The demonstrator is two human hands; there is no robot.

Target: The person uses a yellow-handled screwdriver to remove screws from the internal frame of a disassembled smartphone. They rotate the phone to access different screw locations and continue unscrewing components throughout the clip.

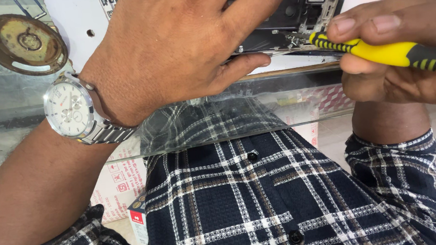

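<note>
White carton with red symbols (120, 181) under the glass, small red-and-white box (138, 224) beside it, patterned red-white package (331, 99) right

The screwdriver (396, 54) at the right of the frame has a bright yellow handle with black ribbed stripes at both ends. The shirt (266, 197) filling the lower middle is dark navy, checked with white and brownish lines, and has small black buttons. The wristwatch (70, 110) at left is silver with a white dial. The round disc (23, 44) at upper left looks rusty brown and dull yellow, possibly through glass. The opened device (292, 11) at top centre shows black and grey parts.
</note>
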